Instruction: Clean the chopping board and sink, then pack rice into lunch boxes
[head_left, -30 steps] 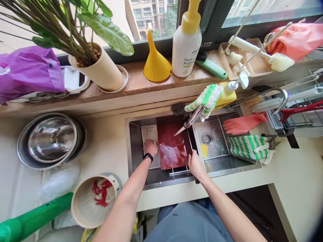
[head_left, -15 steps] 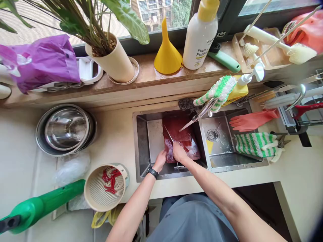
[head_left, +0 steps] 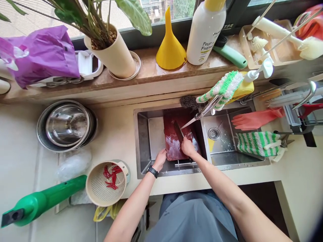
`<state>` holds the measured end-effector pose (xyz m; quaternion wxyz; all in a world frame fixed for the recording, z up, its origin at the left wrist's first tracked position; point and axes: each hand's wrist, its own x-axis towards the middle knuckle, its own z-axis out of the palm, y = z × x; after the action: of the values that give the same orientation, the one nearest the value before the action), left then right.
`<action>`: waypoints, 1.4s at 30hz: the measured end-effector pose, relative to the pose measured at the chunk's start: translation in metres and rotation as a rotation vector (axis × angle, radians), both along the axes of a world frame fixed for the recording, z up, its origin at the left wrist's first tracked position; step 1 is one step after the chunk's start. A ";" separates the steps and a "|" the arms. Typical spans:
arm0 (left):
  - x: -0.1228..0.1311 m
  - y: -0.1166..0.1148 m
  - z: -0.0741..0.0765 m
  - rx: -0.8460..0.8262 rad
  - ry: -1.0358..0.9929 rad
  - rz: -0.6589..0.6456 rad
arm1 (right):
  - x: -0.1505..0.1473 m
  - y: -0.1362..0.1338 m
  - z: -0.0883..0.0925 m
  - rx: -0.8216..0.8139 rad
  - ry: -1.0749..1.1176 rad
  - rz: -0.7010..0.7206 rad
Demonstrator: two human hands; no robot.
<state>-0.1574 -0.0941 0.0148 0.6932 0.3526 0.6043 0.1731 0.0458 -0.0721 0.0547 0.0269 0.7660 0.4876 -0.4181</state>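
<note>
Left hand (head_left: 160, 160) open, bracing wet red plastic cutting board (head_left: 170, 148) in stainless steel sink (head_left: 142, 144); right hand (head_left: 188, 147) closed round narrow dark-bladed knife (head_left: 178, 129).

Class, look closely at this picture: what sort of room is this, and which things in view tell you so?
This is most likely a home kitchen. A steel double sink is set into the counter, a stack of steel bowls sits beside it, and a dish soap bottle stands on the windowsill.
</note>
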 end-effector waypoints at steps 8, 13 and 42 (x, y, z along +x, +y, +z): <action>0.002 -0.002 0.004 0.028 0.009 -0.015 | -0.018 -0.014 0.023 0.061 0.038 0.083; -0.004 -0.004 -0.001 0.046 0.081 -0.075 | -0.015 -0.031 0.014 0.027 0.087 0.250; -0.037 0.022 0.036 0.651 0.732 -0.999 | 0.049 -0.059 0.017 0.122 -0.045 -0.208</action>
<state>-0.1943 -0.0724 0.0510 0.3006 0.8135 0.4821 -0.1240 0.0949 -0.1308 0.0713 -0.0522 0.8219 0.4291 -0.3710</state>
